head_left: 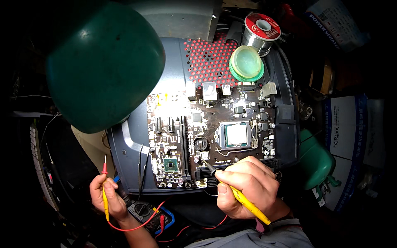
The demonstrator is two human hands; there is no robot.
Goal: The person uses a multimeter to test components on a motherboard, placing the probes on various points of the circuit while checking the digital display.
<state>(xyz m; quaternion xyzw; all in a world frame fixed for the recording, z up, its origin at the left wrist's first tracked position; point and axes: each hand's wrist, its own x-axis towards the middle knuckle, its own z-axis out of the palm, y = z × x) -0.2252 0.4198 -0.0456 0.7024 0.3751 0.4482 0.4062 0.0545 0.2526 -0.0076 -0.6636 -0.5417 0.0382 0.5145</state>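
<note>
A dark brown computer motherboard [213, 120] lies flat under bright lamp light, with a silver processor [237, 134] in its socket. My right hand [250, 186] grips a yellow test probe [250, 205] with a black collar. Its tip points at the board's lower middle, near a small white part; whether it touches, I cannot tell. Left of the board, my left hand [108, 196] pinches a second yellow test probe [106, 200] with a red collar, tip upward and off the board. A red lead runs from it towards a blue-and-black multimeter [144, 211], partly hidden by my left forearm.
A large green lamp shade [105, 66] looms over the left. Dark tweezers [142, 171] lie beside the board's left edge. Behind the board stand a solder wire spool [260, 33] and a round green tub [247, 64]. A green-handled tool [316, 159] sits by a white-and-blue box [346, 124] at right.
</note>
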